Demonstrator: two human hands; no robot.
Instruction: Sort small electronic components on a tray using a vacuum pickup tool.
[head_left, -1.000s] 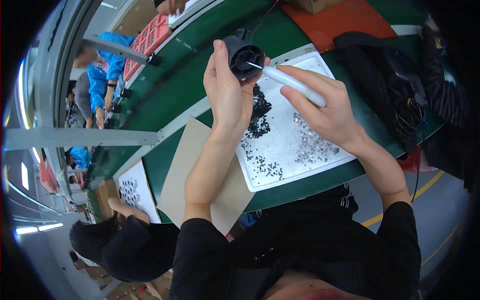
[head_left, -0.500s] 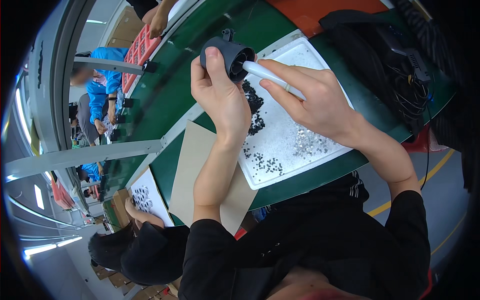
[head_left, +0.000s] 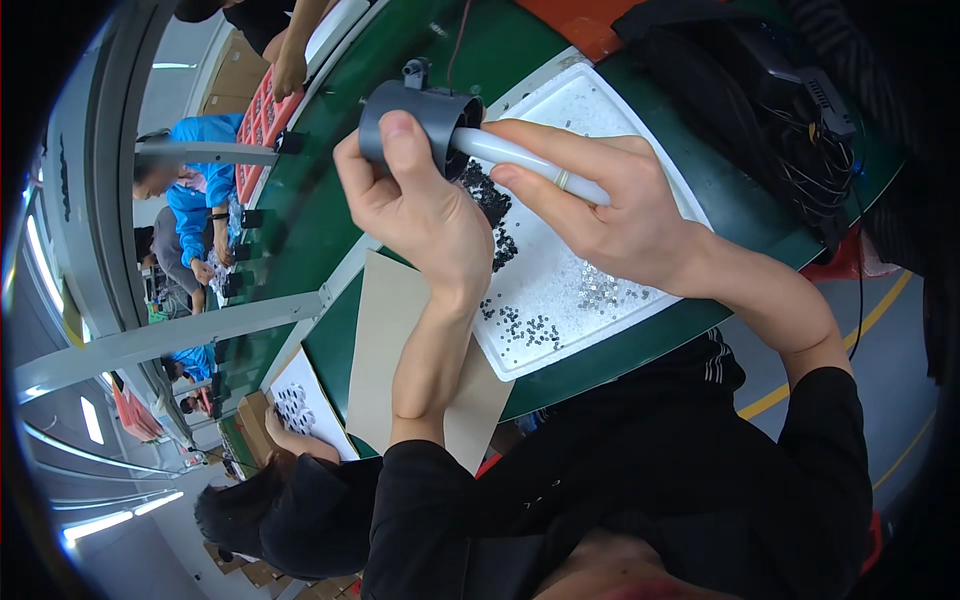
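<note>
My left hand (head_left: 425,205) is wrapped round a dark grey plastic cylindrical housing (head_left: 386,112) with a small lug on its side. In my right hand (head_left: 625,215) is a white pen-shaped tool (head_left: 515,157), pinched between thumb and fingers. Its front end reaches into the open right end of the housing, so the tip is hidden. Below both hands lies a white tray (head_left: 560,125) that holds a pile of small black parts (head_left: 492,208), scattered smaller dark pieces (head_left: 525,328) and shiny silvery pieces (head_left: 600,288).
A flat grey-beige board (head_left: 380,330) lies left of the tray on the green table (head_left: 530,45). A black bag (head_left: 690,60) and a bundle of cables (head_left: 805,180) sit at the right. Other people work along the left, one beside a white sheet of parts (head_left: 300,400).
Both hands have shifted left with the housing and the tool. The housing has turned, so its inside shows less, and the tool's tip has gone out of sight within it.
</note>
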